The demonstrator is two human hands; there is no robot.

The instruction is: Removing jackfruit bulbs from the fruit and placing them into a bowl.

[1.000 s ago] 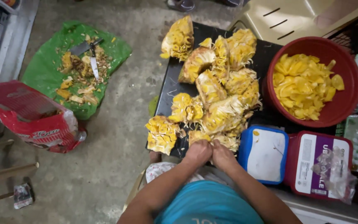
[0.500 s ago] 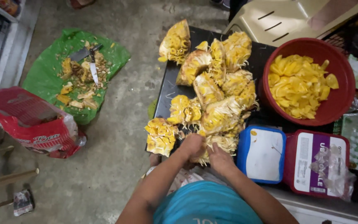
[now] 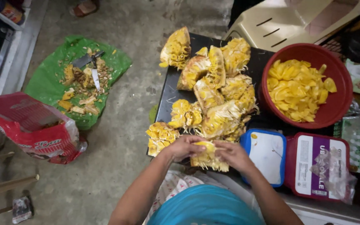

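Hands (image 3: 208, 151) — both gripping jackfruit chunk (image 3: 208, 160).

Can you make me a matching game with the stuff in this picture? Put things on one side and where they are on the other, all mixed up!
Things:
1. Peeled yellow fruit pods
2. Knife
3. Piece of jackfruit
4. Blue-rimmed lid

Places:
A. on the green sheet on the floor
B. between the left hand and right hand
C. in the red bowl
D. beside the purple and red tub

Pairs: 1-C, 2-A, 3-B, 4-D
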